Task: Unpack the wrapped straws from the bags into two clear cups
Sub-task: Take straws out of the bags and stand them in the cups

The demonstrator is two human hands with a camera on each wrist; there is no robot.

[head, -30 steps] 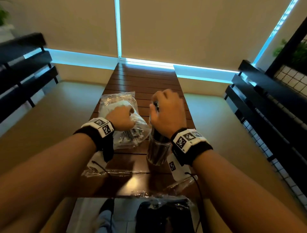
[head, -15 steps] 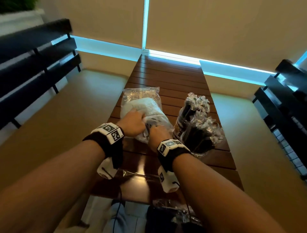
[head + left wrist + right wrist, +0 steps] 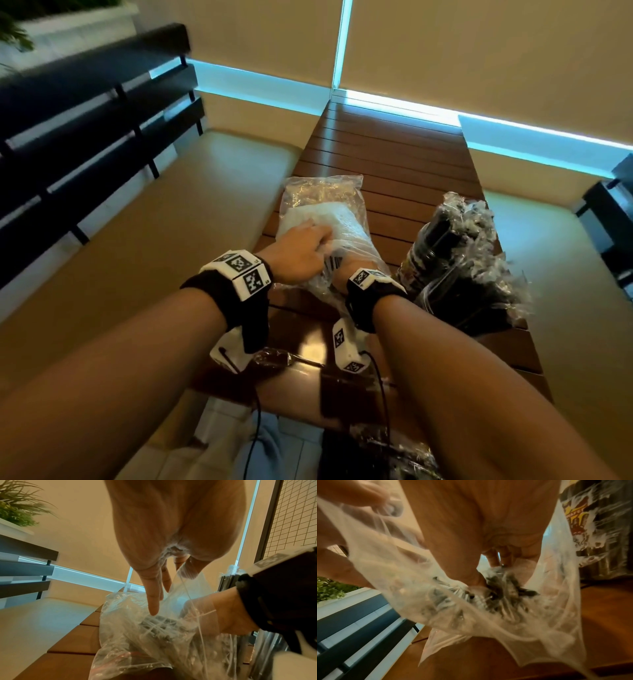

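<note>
Crinkled plastic, nearest you: a flattened clear wrapper lies on the table at 6 o'clock, just under your left wrist; more crumpled plastic sits lower still at the table's near edge.
Your right hand: it is pushed into the mouth of the bag at the centre of the table, so the head view shows little more than the wrist. The right wrist view shows your fingers curled down among the wrapped straws, closing on a bunch of them.
Your left hand: it lies at 11 o'clock from the right wrist, on top of the bag. In the left wrist view the fingers stretch straight down against the film while the thumb side seems to pinch a fold of it, holding the mouth up. Treat that pinch as likely, not certain.
Bag: clear, slumped flat along the slats, still holding a fair heap of straws, pale in the far half and dark near your fingers.
Full cup: at 2 o'clock from your right wrist, just beside the bag, stands one cup bristling with dark wrapped straws, their wrapper tips fanning out above the rim.
Second cup: not to be seen from any view here.
Progress: judging by this, one cup is filled and one bag emptied; the present bag is only partly drawn down, so you look to be somewhere past halfway.
Left to do: lift out this bunch, find the second cup, and empty the bag.
</note>
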